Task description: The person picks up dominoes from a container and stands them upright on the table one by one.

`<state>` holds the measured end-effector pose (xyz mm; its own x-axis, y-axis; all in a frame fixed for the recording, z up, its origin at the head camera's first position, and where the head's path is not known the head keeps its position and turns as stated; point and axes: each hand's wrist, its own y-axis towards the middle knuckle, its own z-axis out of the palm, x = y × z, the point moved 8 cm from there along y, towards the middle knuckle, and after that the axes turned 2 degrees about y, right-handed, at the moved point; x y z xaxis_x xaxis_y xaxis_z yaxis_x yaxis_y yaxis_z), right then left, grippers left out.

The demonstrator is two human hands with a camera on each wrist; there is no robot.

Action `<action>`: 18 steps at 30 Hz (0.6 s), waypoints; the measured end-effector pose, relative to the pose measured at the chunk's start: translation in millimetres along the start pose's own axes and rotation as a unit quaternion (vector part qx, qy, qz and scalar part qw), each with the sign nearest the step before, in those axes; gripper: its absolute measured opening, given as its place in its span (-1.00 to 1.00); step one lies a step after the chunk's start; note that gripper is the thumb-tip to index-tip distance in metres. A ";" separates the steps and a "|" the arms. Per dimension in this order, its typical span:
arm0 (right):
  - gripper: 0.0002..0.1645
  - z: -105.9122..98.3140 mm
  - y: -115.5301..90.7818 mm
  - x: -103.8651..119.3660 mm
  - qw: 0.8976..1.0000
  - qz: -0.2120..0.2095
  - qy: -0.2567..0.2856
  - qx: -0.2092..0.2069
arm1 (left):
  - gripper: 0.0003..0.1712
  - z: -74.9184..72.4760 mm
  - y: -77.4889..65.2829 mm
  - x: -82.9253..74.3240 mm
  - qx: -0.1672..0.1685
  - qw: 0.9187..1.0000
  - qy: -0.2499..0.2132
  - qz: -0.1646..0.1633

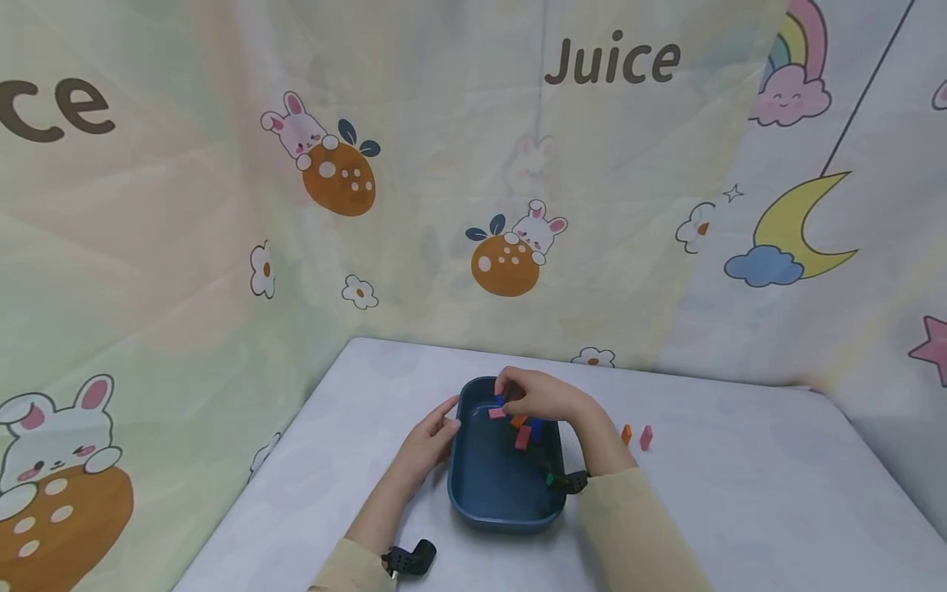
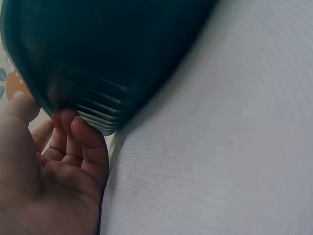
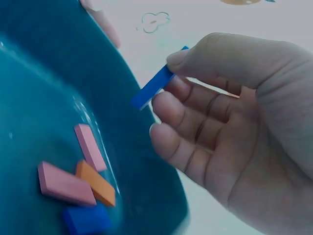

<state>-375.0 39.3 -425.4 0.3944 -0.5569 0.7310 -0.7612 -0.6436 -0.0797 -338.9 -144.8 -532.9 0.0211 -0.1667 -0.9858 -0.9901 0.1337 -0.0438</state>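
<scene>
A dark blue-green plastic basin (image 1: pixel 506 524) stands on the table, several small pink, orange and blue blocks lying in its far part. My right hand (image 1: pixel 543 395) is over the basin's far end. In the right wrist view, its thumb and forefinger pinch a thin blue block (image 3: pixel 154 89) above the rim. Below it lie a pink block (image 3: pixel 67 183), an orange block (image 3: pixel 96 183) and a blue block (image 3: pixel 88 219). My left hand (image 1: pixel 429 440) touches the basin's left outer side; in the left wrist view its fingertips (image 2: pixel 88 132) rest against the ridged wall.
Right of my right forearm, an orange block (image 1: pixel 626 434) and a pink block (image 1: pixel 647 437) stand on the white tabletop (image 1: pixel 740 493). A printed cloth (image 1: pixel 429 164) hangs behind and to the left of the table. Both wrists carry small black cameras.
</scene>
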 end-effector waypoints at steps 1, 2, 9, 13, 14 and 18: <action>-0.72 -3.2 -4.1 -0.6 1.000 0.000 0.003 -0.008 | -0.37 0.3 -0.2 -0.2 -0.001 1.000 0.000 -0.001; -0.72 -6.5 -8.8 -0.6 1.000 0.000 0.006 -0.015 | -0.39 0.5 -0.5 -0.4 -0.003 1.000 -0.001 -0.002; -0.76 -30.6 -37.7 -19.6 0.996 0.000 0.032 -0.078 | -0.40 1.2 -3.6 -3.5 -0.011 1.000 0.007 -0.007; -0.75 -44.9 -55.9 -37.2 0.994 0.013 0.037 -0.104 | -0.42 0.5 -2.6 -3.2 -0.011 1.000 0.004 -0.010; -0.74 -47.7 -60.6 -42.1 0.993 0.018 0.040 -0.108 | -0.43 0.4 -2.4 -3.6 -0.010 1.000 0.003 -0.011; -0.71 -55.5 -79.5 -65.9 0.989 0.049 0.049 -0.128 | -0.43 0.2 -2.6 -2.9 -0.010 1.000 0.002 -0.016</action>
<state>-369.1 156.3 -429.7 0.2691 -0.5484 0.7917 -0.9037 -0.4280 0.0107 -336.3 -144.5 -529.9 0.0523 -0.1744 -0.9833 -0.9916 0.1079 -0.0719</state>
